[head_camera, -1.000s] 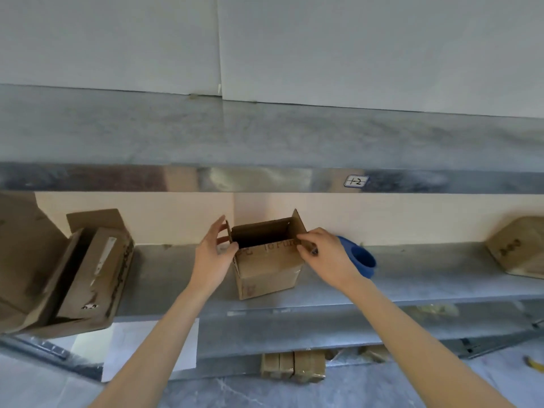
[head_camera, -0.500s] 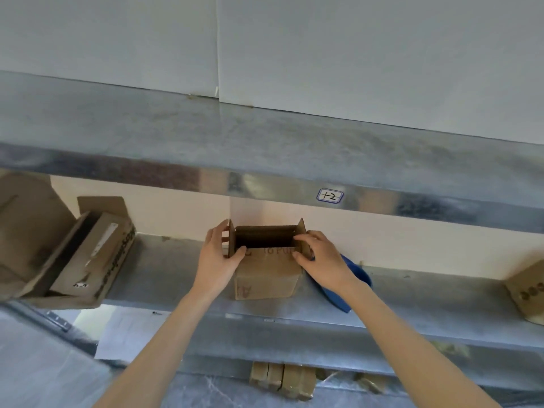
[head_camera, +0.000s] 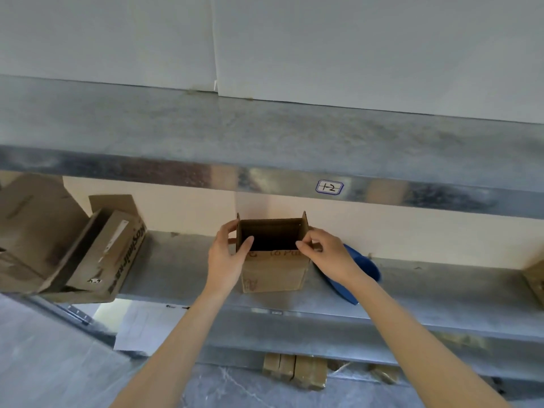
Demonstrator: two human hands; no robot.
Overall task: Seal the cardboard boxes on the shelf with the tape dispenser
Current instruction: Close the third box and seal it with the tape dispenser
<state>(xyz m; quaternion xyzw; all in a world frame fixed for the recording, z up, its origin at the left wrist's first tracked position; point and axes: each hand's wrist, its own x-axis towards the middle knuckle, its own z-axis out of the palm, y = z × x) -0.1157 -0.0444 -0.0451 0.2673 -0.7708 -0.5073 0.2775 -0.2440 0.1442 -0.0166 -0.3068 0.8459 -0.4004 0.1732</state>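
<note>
Both our bare forearms are stretched up and forward to the dull, mottled metal shelf [head_camera: 182, 269]. Well left of our left grip, a larger opened carton [head_camera: 97, 254] leans tilted, its flaps splayed and print along its side. Our left grip [head_camera: 228, 257] clasps the near left corner of the small cardboard box [head_camera: 275, 270], with the thumb hooked over the front rim and the fingers curled round the upright left flap. The box stands upright between the two grips. It is open-topped, of plain brown corrugated board, with faint lettering on its front. Our right grip [head_camera: 326, 254] pinches the right front corner with bent thumb and forefinger. Just right of that grip, partly behind the wrist, lies a smooth, curved blue plastic object [head_camera: 363, 269]; we cannot tell what it is.
</note>
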